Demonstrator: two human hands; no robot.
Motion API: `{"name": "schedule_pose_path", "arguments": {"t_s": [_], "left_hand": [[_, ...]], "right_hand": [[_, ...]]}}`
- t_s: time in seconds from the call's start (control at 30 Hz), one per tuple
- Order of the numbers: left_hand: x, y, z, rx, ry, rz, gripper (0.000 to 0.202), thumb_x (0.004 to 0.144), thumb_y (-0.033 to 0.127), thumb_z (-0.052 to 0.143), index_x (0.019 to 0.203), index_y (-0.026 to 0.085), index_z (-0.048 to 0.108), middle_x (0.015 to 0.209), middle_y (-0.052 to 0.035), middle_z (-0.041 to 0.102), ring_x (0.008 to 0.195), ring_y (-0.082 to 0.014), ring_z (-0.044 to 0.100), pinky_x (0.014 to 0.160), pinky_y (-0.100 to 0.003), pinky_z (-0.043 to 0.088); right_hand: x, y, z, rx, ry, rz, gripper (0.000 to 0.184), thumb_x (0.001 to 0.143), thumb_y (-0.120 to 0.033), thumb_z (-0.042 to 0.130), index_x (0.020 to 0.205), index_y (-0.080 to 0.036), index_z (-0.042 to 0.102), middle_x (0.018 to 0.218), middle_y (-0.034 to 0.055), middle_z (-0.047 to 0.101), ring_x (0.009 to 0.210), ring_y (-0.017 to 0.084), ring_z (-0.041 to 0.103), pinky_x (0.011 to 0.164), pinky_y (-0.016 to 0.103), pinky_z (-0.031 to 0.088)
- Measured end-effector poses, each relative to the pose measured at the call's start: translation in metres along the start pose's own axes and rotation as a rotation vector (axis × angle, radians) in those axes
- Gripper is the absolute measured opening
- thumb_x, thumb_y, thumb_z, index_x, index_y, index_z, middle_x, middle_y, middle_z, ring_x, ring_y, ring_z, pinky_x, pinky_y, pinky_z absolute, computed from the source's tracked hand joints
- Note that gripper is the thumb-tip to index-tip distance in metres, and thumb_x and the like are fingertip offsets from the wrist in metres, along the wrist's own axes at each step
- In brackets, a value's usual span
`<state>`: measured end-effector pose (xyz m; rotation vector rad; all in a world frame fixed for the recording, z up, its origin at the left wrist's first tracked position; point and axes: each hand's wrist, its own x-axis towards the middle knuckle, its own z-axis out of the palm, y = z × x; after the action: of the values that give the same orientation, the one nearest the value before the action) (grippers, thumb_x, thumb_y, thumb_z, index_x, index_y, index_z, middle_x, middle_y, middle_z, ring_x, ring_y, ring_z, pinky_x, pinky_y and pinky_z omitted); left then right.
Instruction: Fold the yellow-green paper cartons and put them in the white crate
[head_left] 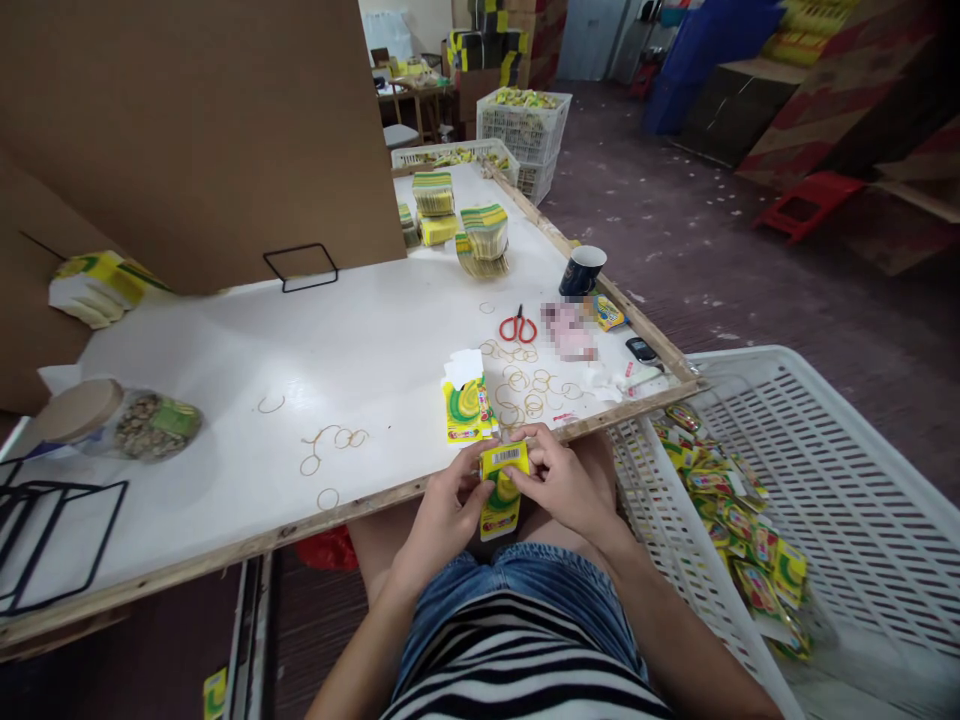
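Between my two hands is a small yellow and green carton point(501, 500) with a barcode on its top flap, held just off the table's front edge. My left hand point(454, 492) grips its left side, thumb on the front. At the upper right, my right hand point(559, 475) pinches the flap end, its thumb on the face of the carton. Just beyond them on the white table lie flat yellow cartons point(466, 405) with white flaps. Loose rubber bands point(534, 385) are scattered to the right of these.
Red-handled scissors point(518, 326), a dark mug point(583, 271) and a small black device point(640, 349) lie near the right edge. Banded carton stacks point(484, 235) stand farther back. A white crate point(847, 450) with filled packs is at my right. A jar point(154, 425) lies left.
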<state>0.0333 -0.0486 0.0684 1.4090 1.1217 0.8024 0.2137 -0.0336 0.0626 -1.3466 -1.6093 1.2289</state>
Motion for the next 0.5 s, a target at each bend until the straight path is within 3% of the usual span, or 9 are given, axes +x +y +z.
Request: {"name": "schedule_pose_path", "arguments": {"t_s": [0.13,0.5], "left_hand": [[0.003,0.001,-0.001,0.008,0.011,0.0,0.047,0.089,0.021,0.052,0.136,0.023,0.047,0.114,-0.0064,0.067,0.076,-0.0126,0.066,0.074,-0.026,0.055],[0.012,0.012,-0.005,-0.102,0.03,-0.015,0.048,0.088,0.026,0.056,0.135,0.02,0.048,0.113,-0.0093,0.068,0.083,-0.016,0.068,0.074,-0.027,0.055]], "right_hand": [[0.005,0.001,0.0,-0.031,0.024,-0.018,0.028,0.081,-0.025,0.056,0.106,-0.02,0.046,0.052,-0.0122,0.04,0.047,0.01,0.04,0.051,0.021,0.031],[0.005,0.01,0.013,-0.015,0.121,-0.096,0.035,0.082,-0.03,0.059,0.113,-0.02,0.045,0.053,-0.0131,0.033,0.046,0.009,0.035,0.05,0.021,0.029]]}}
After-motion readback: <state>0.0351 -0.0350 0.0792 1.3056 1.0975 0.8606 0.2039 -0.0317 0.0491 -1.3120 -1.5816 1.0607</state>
